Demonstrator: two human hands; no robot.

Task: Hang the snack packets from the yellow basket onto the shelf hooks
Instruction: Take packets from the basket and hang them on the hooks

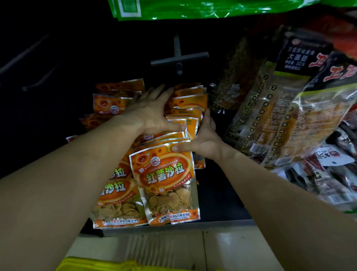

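Orange snack packets [165, 175] hang in close rows on the shelf hooks in the middle of the view. My left hand [152, 111] lies flat across the tops of the rear packets, fingers straight and thumb pressing on one packet's top edge. My right hand [206, 136] rests against the right side of the same row, fingers straight and pointing away from me, with its thumb on the top edge of the front packet. The yellow basket [110, 268] shows only its rim at the bottom edge; what it holds is hidden.
A grey T-shaped hook bar [179, 57] juts out above the orange rows. Dark empty hooks [32, 84] stand at the left. Large brown and black snack bags [277, 111] hang close on the right, and a green bag [199, 5] hangs overhead.
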